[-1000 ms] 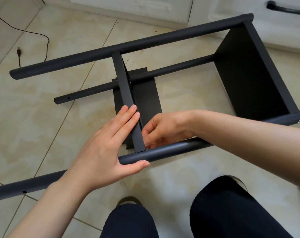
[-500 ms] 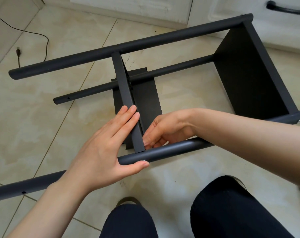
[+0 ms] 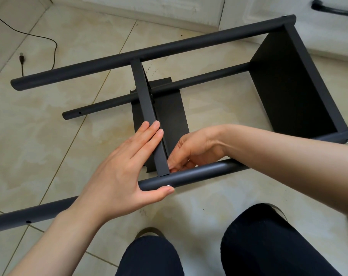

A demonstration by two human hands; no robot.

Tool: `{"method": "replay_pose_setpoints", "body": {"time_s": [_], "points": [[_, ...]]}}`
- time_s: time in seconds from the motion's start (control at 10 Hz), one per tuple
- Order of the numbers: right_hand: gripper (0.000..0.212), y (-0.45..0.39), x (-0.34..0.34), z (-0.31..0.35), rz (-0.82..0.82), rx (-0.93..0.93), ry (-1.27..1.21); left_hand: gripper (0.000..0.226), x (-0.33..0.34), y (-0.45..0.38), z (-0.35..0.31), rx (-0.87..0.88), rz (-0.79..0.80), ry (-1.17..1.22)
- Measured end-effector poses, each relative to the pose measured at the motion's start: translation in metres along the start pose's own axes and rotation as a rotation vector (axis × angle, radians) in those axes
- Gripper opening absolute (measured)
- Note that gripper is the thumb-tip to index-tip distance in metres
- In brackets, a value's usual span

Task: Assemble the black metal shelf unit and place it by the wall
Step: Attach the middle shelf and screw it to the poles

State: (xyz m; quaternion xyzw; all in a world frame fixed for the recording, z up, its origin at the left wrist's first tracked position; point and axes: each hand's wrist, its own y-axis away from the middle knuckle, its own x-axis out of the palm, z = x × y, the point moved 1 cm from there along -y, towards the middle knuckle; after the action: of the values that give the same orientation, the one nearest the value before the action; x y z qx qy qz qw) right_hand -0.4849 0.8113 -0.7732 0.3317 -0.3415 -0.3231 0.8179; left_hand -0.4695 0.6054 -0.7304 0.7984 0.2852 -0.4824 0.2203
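From my remote feed I saw the black shelf unit (image 3: pixel 189 172) lying on its side on the tiled floor (image 3: pixel 39 136), filling the middle of the view, its end panel (image 3: pixel 284 92) toward two o'clock. My left hand (image 3: pixel 121 176) lay flat, fingers straight along the middle shelf panel (image 3: pixel 149 116), thumb stretched under the near tube (image 3: pixel 199 174). My right hand (image 3: pixel 191 150), reaching in from three o'clock, had its fingers curled and pinched at the joint where panel met tube (whatever it pinched was hidden). A black cable (image 3: pixel 49 42) trailed at ten o'clock. Cabinets (image 3: pixel 159 6) stood at twelve.
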Motion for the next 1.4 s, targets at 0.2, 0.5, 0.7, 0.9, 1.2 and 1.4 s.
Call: {"method": "replay_pose_setpoints", "body": {"time_s": [0.2, 0.5, 0.7, 0.9, 1.2, 1.4], "points": [[0.02, -0.0034, 0.0021, 0.0017, 0.002, 0.071, 0.055, 0.103, 0.0001, 0.0006, 0.0004, 0.004, 0.001, -0.006], [0.026, -0.0055, 0.0041, 0.0014, 0.032, 0.035, 0.038, 0.103, 0.0, 0.0004, 0.0008, 0.005, -0.005, 0.01], [0.026, -0.0001, -0.0027, -0.0008, 0.037, 0.018, 0.012, 0.103, 0.0, 0.0001, 0.0003, 0.0, -0.002, 0.009], [0.019, -0.0052, 0.0024, 0.0011, -0.005, 0.06, 0.059, 0.102, 0.0005, 0.0008, 0.0003, 0.005, -0.002, 0.007], [0.029, -0.0005, -0.0027, 0.0008, 0.032, 0.02, 0.026, 0.103, -0.0009, 0.0, -0.0001, 0.0, 0.005, -0.011], [0.016, -0.0062, 0.0034, 0.0016, -0.025, 0.046, 0.073, 0.102, -0.0004, 0.0, 0.0002, 0.003, 0.001, 0.0]]}}
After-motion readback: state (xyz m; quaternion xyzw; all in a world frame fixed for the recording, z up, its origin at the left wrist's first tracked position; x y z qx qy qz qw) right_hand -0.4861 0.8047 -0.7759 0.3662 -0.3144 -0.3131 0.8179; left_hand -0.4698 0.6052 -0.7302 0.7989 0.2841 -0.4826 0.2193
